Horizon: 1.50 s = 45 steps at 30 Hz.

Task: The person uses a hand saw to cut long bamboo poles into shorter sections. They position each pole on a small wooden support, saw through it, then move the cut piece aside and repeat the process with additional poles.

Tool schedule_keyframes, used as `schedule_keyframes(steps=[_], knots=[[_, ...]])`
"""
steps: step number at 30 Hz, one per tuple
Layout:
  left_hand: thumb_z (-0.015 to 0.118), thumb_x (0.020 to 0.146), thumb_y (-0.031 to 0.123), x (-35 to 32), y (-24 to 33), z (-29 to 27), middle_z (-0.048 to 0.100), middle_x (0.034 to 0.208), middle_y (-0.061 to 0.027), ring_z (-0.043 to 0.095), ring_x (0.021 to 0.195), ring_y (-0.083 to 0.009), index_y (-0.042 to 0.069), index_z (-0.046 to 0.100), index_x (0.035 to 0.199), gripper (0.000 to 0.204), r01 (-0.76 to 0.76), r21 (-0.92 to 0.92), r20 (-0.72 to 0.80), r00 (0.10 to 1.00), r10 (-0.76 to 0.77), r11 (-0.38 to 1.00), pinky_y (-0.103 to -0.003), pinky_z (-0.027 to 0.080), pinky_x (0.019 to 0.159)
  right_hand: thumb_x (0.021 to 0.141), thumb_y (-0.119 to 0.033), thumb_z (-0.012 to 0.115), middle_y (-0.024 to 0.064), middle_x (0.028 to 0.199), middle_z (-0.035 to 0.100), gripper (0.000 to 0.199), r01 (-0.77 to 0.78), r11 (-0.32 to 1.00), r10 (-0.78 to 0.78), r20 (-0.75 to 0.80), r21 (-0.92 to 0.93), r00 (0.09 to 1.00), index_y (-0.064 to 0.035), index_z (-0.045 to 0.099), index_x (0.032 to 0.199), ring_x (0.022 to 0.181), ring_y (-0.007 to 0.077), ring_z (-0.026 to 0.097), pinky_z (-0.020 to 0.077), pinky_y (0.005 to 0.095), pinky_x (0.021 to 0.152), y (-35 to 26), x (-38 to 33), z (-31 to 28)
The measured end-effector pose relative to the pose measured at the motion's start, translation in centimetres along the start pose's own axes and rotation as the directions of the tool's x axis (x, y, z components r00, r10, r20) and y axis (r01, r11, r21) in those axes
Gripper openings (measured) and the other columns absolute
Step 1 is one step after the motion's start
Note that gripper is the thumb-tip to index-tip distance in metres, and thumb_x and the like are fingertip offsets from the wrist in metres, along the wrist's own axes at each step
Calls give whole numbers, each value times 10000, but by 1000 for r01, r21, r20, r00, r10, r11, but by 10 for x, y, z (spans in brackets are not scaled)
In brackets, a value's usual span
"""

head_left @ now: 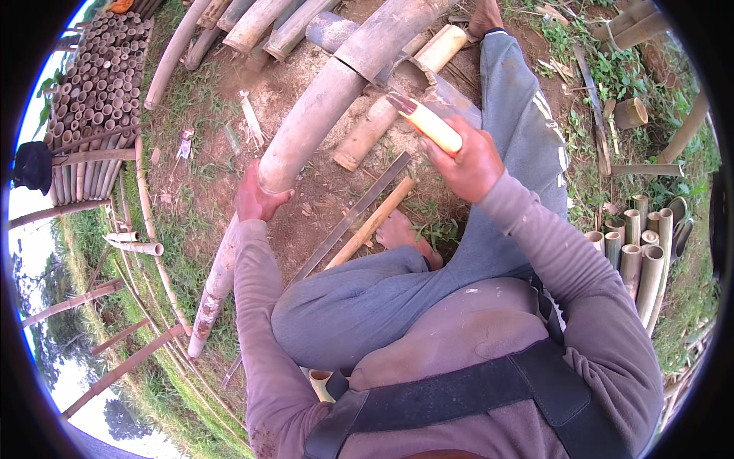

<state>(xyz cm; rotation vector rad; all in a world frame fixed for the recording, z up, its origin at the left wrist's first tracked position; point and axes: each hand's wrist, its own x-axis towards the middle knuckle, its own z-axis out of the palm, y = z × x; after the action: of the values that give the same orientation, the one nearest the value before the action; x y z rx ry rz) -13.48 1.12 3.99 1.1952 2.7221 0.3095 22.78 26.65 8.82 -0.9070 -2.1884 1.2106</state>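
I sit on the ground with a long, thick bamboo pole (321, 115) lying diagonally across in front of me. My left hand (256, 199) grips it from the left side, about midway along. My right hand (466, 164) is closed on the pale wooden handle of a blade tool (424, 121), raised above the pole, tip pointing up and left. My grey-trousered legs (505, 122) stretch out, one bare foot (401, 229) tucked near a long knife (355, 214) and a wooden stick (371, 223) on the dirt.
Cut bamboo tubes are stacked at the upper left (99, 76). More short bamboo sections (638, 245) stand at my right. Loose poles (252, 27) lie at the top, thin bamboo rails (115, 336) at the lower left, grass all around.
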Motion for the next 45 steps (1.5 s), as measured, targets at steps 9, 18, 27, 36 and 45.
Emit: schedule_keyframes(steps=[9,18,27,36,45], knots=[[999,589,343,2,13,4,702,1292,-196,674,1219,-391,99,563,1448,994,0,-2,34,999,0,1000,-485,542,1026,942,-233,785,227,870,745,288,12,1000,-12,-79,1,997,-28,673,1110,816,418,744,584,475,691,29,20,26],[1001,583,315,-12,12,0,688,1328,-205,669,1232,-396,90,550,1470,1020,50,1,81,995,-50,999,-476,529,1054,925,-180,798,216,862,731,256,-28,999,28,14,15,1000,-33,650,1073,805,431,735,573,462,677,-9,-46,-32],[998,584,368,8,13,5,670,1365,-192,645,1266,-394,97,533,1482,1047,-7,13,89,996,6,1000,-485,522,1070,961,-300,756,250,871,724,299,-103,989,99,-50,-102,994,-44,639,1061,890,465,714,542,534,747,19,69,47],[1001,586,365,-19,-12,57,624,1439,-178,625,1307,-381,103,472,1527,1111,-3,91,165,986,-13,996,-470,522,1094,967,-349,766,207,931,739,447,-83,993,91,115,-78,989,-42,621,1257,880,427,742,577,514,810,72,-63,16],[988,594,408,-26,12,53,559,1502,-124,566,1385,-338,133,471,1531,1106,128,278,217,957,-192,952,-546,443,1114,946,-273,761,249,1289,598,582,80,991,-57,198,-110,979,39,531,1381,1193,429,578,475,490,1044,66,-18,17]])
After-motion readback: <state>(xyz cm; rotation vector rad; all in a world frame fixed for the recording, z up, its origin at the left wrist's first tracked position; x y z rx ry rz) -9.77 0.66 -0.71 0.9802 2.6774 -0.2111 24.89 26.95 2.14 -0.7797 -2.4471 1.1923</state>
